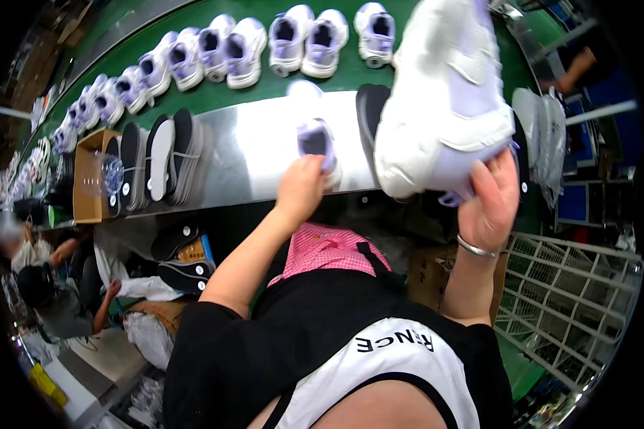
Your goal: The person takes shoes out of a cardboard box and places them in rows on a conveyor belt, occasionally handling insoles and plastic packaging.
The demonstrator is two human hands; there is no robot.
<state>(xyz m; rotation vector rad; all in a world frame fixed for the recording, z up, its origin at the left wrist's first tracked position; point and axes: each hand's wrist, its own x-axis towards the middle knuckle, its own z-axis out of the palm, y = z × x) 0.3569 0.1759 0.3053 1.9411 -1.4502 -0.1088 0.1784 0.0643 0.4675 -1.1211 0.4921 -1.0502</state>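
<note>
Close to the camera, a white and lavender sneaker [436, 93] is held up at the right. My right hand [490, 200] is closed on its heel end, thumb and fingers pinching the collar area, and a lavender loop hangs beside the thumb. A second white and lavender sneaker [320, 139] stands on the shiny metal ledge [254, 143], toe pointing away from me. At its heel opening, my left hand [300, 187] is closed with its fingertips on the collar. A dark insole shows inside that sneaker.
A long row of similar sneakers [245, 53] lines the green conveyor belt [265, 93] behind the ledge. Bundled insoles [186, 157] and a cardboard box [86, 171] sit at left. A white wire rack [565, 300] stands at lower right. Another person [57, 300] sits at far left.
</note>
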